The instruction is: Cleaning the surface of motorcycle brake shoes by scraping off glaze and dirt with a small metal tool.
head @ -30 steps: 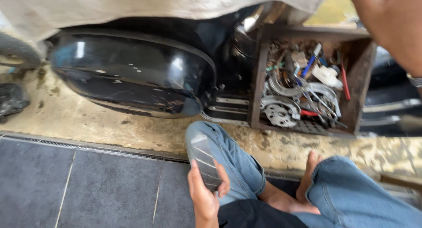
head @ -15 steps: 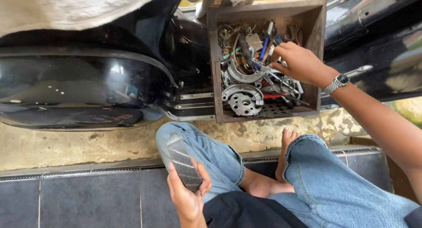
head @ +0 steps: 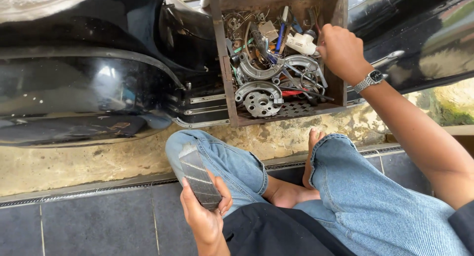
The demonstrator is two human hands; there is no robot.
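Ribbed metal plate (head: 199,181), dark grey with raised diagonal bars, sits in my left hand (head: 205,214), propped against my left knee. My left grip is closed around its lower end, thumb on one edge and fingers curled over the other, so the upper end sticks up over the denim.

My right hand (head: 340,51) is up in the wooden box (head: 228,83), at its right-hand side. The fingers are curled down among the parts there, but I cannot tell whether this grip has closed on anything, because the knuckles hide the fingertips. It sits just beside a white plastic part (head: 302,43). A metal wristwatch (head: 371,79) is on that wrist.

The box is crammed with oddments: a round perforated metal disc (head: 259,102) at the near left, curved grey brake shoes (head: 256,71) above it, a blue-handled tool (head: 280,36) standing near the middle, and a red-handled tool (head: 291,93) lying low among tangled wires.

The box stands on the footboard of a black scooter (head: 84,88), whose glossy side panel fills the left of the view.

I am sitting cross-legged in blue jeans (head: 355,187), with a bare foot (head: 312,152) tucked between my knees. Beneath me are dark floor tiles (head: 89,221), and beyond them a strip of rough pale concrete (head: 74,162) runs under the scooter.
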